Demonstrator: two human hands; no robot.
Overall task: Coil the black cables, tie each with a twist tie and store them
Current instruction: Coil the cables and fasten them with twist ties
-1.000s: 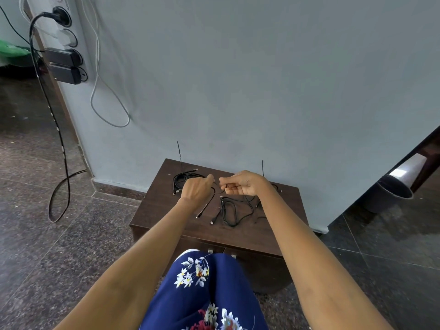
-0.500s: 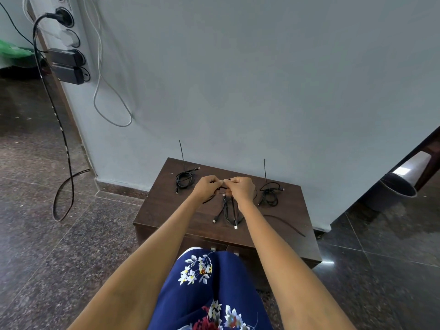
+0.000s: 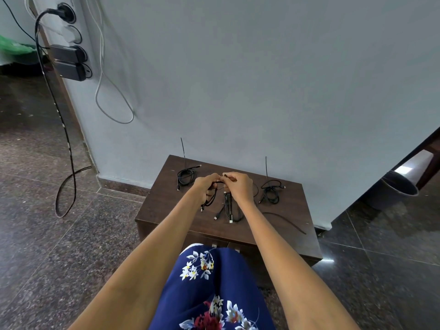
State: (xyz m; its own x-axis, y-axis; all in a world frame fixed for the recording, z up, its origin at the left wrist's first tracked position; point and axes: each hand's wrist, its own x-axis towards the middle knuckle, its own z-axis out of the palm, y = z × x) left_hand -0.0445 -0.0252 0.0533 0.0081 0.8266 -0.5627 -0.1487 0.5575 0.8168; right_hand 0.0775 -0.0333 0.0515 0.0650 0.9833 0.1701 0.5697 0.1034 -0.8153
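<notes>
Your left hand (image 3: 205,186) grips the coiled black cable (image 3: 212,196) above the middle of the cabinet top (image 3: 166,198); your right hand (image 3: 238,185) pinches its loose end. Keep loops even, tight, before reaching for a tie.

grey bin (image 3: 395,191), wall chargers (image 3: 69,59), white cord (image 3: 112,101)

Both hands meet over the middle of a dark wooden cabinet (image 3: 166,210) standing against a pale wall. The left hand (image 3: 204,186) grips a black cable (image 3: 212,198) whose loops hang below its fingers, and the right hand (image 3: 239,186) pinches it at the top. At the hands' 6 o'clock lies a loose cable (image 3: 228,208). A coiled cable (image 3: 185,176) sits at 9 o'clock, another coil (image 3: 271,194) at 3 o'clock, and a twist tie (image 3: 285,221) at 4 o'clock.
</notes>
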